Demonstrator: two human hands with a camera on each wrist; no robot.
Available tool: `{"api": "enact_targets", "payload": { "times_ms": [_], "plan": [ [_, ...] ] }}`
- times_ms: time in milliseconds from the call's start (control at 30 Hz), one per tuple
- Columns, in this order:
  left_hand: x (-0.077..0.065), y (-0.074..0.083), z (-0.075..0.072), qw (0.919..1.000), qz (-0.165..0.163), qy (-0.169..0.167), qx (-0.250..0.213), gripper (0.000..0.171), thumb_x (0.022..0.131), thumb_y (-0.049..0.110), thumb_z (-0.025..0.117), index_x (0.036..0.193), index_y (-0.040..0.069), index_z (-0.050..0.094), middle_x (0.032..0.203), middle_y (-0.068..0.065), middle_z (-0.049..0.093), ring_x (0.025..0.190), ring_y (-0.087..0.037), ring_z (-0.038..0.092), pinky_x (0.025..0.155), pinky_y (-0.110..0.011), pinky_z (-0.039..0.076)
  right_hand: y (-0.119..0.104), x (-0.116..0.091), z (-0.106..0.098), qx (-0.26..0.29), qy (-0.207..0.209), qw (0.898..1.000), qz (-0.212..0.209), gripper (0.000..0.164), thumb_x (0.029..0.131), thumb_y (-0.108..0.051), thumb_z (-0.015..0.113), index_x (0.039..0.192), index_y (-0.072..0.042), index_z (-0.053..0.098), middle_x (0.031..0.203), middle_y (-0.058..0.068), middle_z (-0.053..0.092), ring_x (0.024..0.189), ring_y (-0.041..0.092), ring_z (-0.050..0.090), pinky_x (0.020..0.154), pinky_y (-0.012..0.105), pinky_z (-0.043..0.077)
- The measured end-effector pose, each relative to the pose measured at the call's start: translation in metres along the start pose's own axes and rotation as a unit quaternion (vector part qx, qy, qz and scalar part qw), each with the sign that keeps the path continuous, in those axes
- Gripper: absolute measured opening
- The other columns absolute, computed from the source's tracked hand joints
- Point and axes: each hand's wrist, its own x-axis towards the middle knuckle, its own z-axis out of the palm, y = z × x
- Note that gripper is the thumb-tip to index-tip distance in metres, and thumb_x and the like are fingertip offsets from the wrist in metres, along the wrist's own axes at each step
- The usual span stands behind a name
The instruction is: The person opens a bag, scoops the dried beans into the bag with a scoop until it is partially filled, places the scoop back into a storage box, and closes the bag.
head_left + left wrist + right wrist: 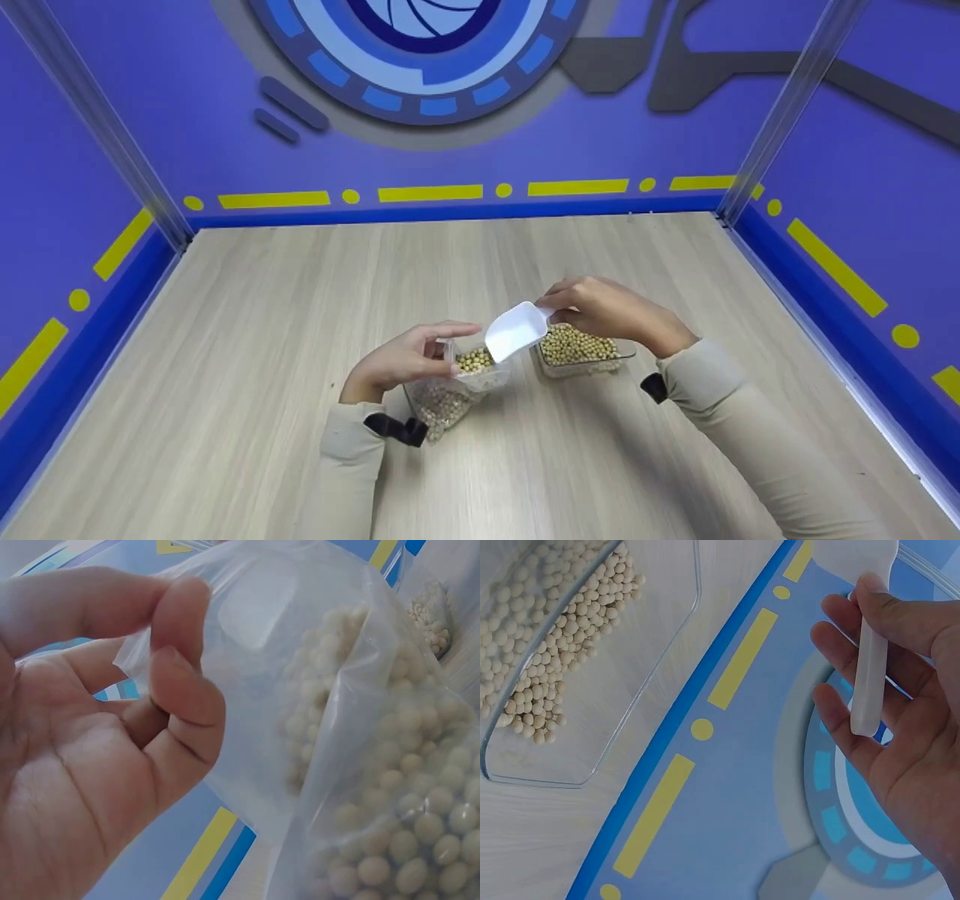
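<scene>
My left hand (397, 364) pinches the rim of a clear plastic bag (352, 712) between thumb and fingers, spreading its mouth. Round, pale yellow soybeans (416, 840) fill the lower part of the bag. Over the bag's mouth, a white scoop (516, 330) is tilted with its front edge pointing down and left. My right hand (611, 307) grips the scoop by its short handle (871, 682), thumb on top. Through the plastic, the scoop's blade shows as a pale shape in the left wrist view.
Right of the bag, under my right hand, stands a clear rectangular container (581, 369) with more soybeans (574, 343) in it. Pale wood-grain table (262, 322) lies beneath everything. Blue printed panels (420, 165) wall the back and both sides.
</scene>
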Motion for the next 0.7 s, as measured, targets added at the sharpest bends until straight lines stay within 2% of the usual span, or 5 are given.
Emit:
{"api": "enact_targets", "payload": {
  "times_ms": [67,200,333,600,700],
  "plan": [
    [0.000,0.000,0.000,1.0000,-0.005,0.001,0.000,0.062,0.084,-0.003,0.065,0.141,-0.006,0.041,0.092,-0.007,0.056,0.061,-0.002,0.045,0.056,-0.017,0.040,0.000,-0.001,0.001,0.000,0.002,1.000,0.001,0.028,0.083,0.000,0.069,0.110,-0.003,0.072,0.103,0.011,0.072,0.092,0.026,0.069,0.077,0.037,0.057],
    [0.000,0.000,0.000,0.9999,-0.012,0.004,0.007,0.062,0.084,-0.002,0.065,0.141,-0.005,0.042,0.102,-0.019,0.057,0.063,-0.002,0.046,0.058,-0.017,0.041,0.002,-0.002,0.002,0.005,0.003,1.000,0.002,0.028,0.083,-0.001,0.070,0.110,-0.002,0.072,0.103,0.011,0.072,0.092,0.025,0.069,0.077,0.036,0.057],
    [0.000,0.001,0.001,0.9998,-0.013,0.009,0.015,0.060,0.084,-0.001,0.065,0.140,-0.004,0.044,0.123,-0.022,0.053,0.065,-0.001,0.049,0.061,-0.017,0.044,0.004,-0.005,0.004,0.011,0.006,1.000,0.000,0.027,0.082,0.000,0.070,0.109,-0.002,0.072,0.102,0.011,0.073,0.091,0.025,0.068,0.077,0.036,0.057],
    [0.000,0.000,0.002,0.9994,-0.013,0.018,0.025,0.056,0.085,-0.001,0.066,0.138,-0.005,0.047,0.100,-0.015,0.059,0.063,-0.002,0.049,0.058,-0.016,0.044,0.007,-0.011,0.006,0.033,0.003,0.999,0.009,0.026,0.082,0.001,0.069,0.108,-0.001,0.072,0.102,0.013,0.072,0.094,0.026,0.068,0.079,0.035,0.057],
    [-0.002,-0.001,0.000,0.9989,-0.011,0.018,0.043,0.055,0.086,0.003,0.067,0.137,-0.002,0.049,0.098,-0.009,0.059,0.065,-0.003,0.048,0.060,-0.017,0.044,0.009,-0.014,0.008,0.034,0.006,0.999,0.009,0.026,0.082,0.002,0.070,0.108,-0.001,0.072,0.102,0.013,0.072,0.094,0.026,0.068,0.078,0.035,0.057]
  ]
}}
